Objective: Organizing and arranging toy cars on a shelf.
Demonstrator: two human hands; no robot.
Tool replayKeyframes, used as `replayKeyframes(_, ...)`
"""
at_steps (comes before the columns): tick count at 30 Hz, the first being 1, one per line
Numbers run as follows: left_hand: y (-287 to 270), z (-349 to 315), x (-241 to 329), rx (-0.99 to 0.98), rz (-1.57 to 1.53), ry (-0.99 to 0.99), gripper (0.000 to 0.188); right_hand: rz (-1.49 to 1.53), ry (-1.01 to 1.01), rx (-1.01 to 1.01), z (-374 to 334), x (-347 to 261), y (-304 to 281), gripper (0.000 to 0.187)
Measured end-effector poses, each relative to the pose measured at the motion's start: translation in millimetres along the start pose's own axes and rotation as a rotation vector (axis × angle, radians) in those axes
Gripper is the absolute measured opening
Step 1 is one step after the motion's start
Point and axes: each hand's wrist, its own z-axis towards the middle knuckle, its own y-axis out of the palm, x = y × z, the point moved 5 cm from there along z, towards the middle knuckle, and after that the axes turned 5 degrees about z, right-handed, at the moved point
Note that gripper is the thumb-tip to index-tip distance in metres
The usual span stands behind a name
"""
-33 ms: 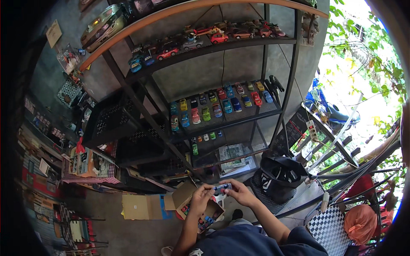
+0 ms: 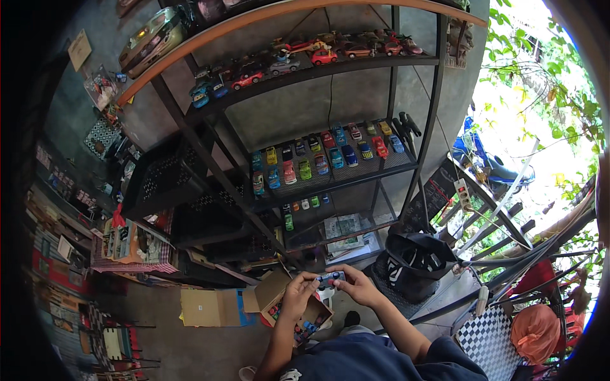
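Note:
A small bluish-grey toy car (image 2: 330, 279) is pinched between my two hands, low in the middle of the view. My left hand (image 2: 301, 294) grips its left end with thumb and fingers, while my right hand (image 2: 358, 287) has hold of the right end. Fingers cover part of the car. Right below them stands an open cardboard box (image 2: 269, 290) with several toy cars (image 2: 307, 327) inside, partly hidden by my left forearm.
Ahead rises a black metal shelf rack (image 2: 330, 183) bearing rows of toy cars. A black bag (image 2: 416, 270) stands to its right. Left of the box lies a flattened cardboard piece (image 2: 202, 307). A checkered table (image 2: 488, 340) and an orange bag (image 2: 537, 334) are at lower right.

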Motion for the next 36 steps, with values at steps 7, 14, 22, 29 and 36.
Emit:
replayKeyframes(7, 31, 5, 11, -0.127, -0.109, -0.125, 0.027, -0.486, -0.166, -0.041, -17, -42, -19, 0.037)
replayKeyframes(14, 55, 15, 0, -0.250, 0.051, -0.126, 0.024, -0.548, -0.247, 0.013, -36, -58, -38, 0.047)
replayKeyframes(22, 70, 11, 33, -0.132, 0.109, 0.177, 0.026, -0.280, -0.175, 0.045, -52, -50, -52, 0.047)
replayKeyframes(29, 78, -1, 44, -0.075, 0.325, 0.324, 0.030, -0.140, -0.219, 0.115, -59, -40, -53, 0.044)
replayKeyframes(36, 104, -6, 53, -0.102, 0.563, 0.308, 0.045, -0.103, -0.242, 0.195, -65, -43, -65, 0.047)
